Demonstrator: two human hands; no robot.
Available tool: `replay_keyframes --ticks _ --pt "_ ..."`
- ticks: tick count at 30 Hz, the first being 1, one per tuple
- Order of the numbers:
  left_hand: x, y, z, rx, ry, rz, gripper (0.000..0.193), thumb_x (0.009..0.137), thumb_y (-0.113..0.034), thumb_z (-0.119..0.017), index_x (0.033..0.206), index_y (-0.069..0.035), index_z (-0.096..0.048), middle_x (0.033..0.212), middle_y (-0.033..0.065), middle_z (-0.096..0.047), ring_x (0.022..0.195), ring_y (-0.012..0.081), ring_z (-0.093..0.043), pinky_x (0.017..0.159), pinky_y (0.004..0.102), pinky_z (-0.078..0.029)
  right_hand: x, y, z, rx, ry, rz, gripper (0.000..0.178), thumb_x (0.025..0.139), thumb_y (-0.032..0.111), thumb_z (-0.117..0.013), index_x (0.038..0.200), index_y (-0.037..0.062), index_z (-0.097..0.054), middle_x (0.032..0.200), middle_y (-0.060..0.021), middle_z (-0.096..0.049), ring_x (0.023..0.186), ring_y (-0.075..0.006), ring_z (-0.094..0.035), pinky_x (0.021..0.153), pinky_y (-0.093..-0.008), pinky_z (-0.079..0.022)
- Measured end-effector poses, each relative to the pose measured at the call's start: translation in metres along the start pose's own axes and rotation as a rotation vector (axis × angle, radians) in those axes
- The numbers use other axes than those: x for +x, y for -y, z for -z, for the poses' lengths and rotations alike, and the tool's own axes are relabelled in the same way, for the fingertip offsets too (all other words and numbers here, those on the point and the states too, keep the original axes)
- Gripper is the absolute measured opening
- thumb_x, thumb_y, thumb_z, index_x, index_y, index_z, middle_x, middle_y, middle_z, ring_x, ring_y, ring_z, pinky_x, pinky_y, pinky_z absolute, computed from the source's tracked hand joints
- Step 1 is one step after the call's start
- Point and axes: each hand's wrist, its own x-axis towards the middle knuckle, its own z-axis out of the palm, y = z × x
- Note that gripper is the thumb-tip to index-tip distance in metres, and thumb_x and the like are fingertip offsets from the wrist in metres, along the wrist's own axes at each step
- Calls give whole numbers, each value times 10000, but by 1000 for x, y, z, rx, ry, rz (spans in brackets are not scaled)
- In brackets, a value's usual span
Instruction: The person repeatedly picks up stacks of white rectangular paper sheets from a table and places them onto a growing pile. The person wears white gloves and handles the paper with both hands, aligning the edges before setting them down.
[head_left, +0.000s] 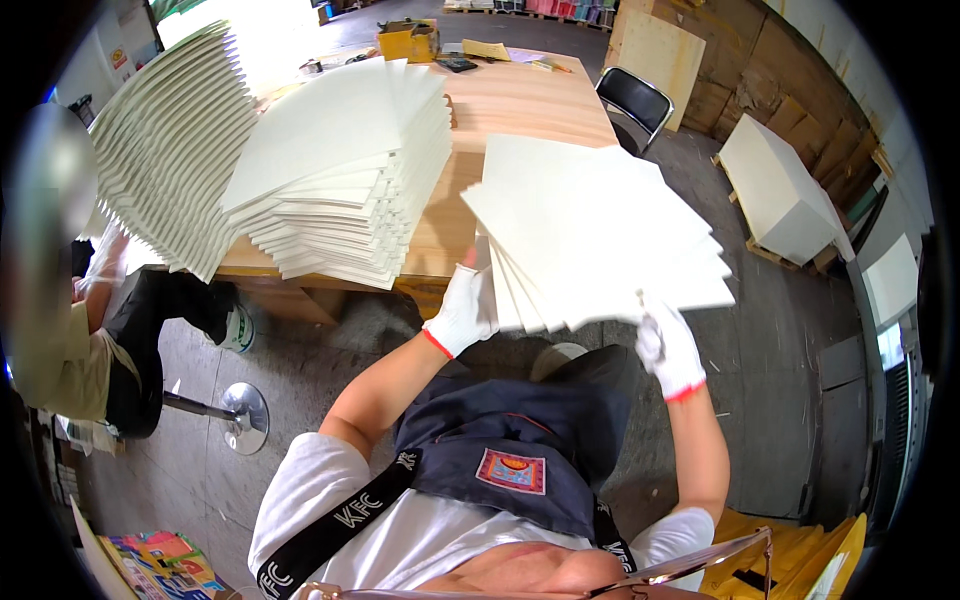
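A fanned stack of white sheets lies over the right front part of the wooden table and juts past its front edge. My left hand, in a white glove with a red cuff, is closed on the near left edge of these sheets, its fingers partly hidden behind them. At the near right edge, my right hand, gloved the same way, pinches the sheets between thumb and fingers. To the left stands a tall, staggered pile of white sheets. Beside it, a larger fanned pile of white sheets leans at the far left.
The wooden table carries a yellow box at its far end. A black chair stands by its right side. Another person sits at the left near a round metal stool base. A white block-shaped stack rests on a pallet.
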Motion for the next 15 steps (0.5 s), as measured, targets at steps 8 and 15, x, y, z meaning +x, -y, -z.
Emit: replay_keyframes --ticks 8,15 --pt "-41 24 -15 502 16 -127 503 894 -87 -655 1358 42 -512 1251 136 -632 1108 225 -641 963 356 -526 -77 -56 51 -17 -8 40 197 1050 296 -574 1024 109 -633 489 47 -460 319 -70 -382 301 -245 -259" --pt "-112 -32 -44 855 -283 -542 395 870 -159 -729 1175 71 -631 1088 108 -697 994 191 -641 902 310 -505 -42 -24 -14 -10 271 235 259 1033 238 -574 1155 14 -618 750 -53 -649 353 -120 -461 313 -262 -347"
